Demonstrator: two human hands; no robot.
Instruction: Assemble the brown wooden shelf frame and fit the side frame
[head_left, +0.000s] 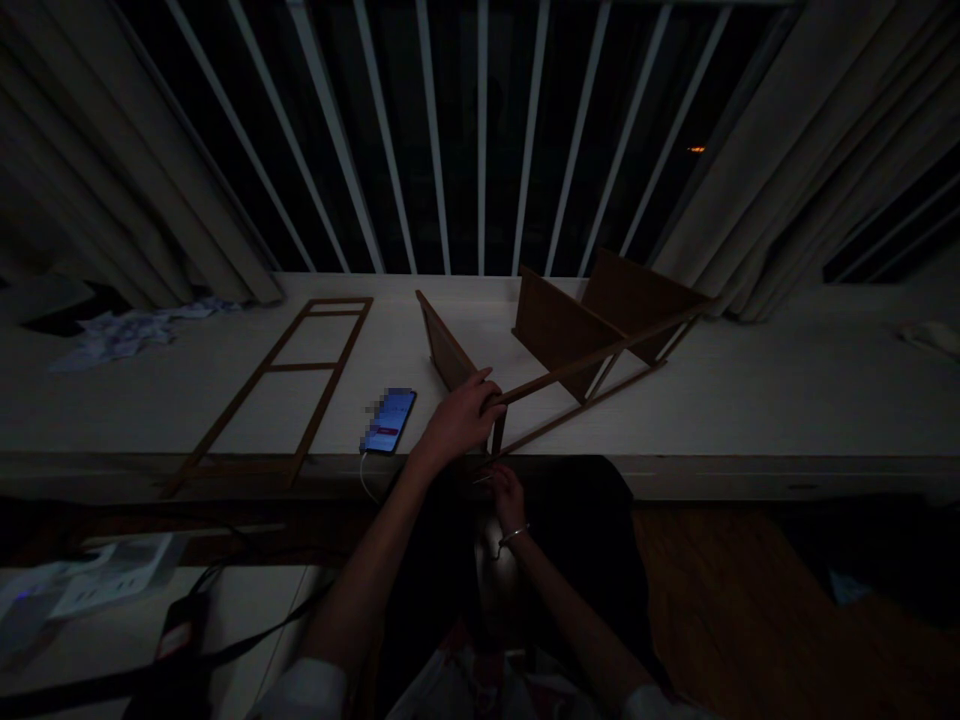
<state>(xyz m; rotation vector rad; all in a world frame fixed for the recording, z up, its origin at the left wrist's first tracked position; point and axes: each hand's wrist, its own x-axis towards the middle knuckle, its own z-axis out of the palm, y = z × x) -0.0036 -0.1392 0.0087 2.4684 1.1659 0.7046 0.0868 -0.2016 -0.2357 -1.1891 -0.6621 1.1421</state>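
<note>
Left grip (pixel 461 420) on near end of wooden shelf frame (pixel 559 335)

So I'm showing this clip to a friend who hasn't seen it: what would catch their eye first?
Probably the lit phone, the brightest spot on the dim ledge. Next, the half-built wooden shelf frame standing mid-ledge, its near rail gripped by the left hand, with the right hand just below the ledge's edge. A ladder-like side frame lies flat to the left.

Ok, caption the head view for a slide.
Left hand grips a wooden shelf frame on a dim ledge.
</note>
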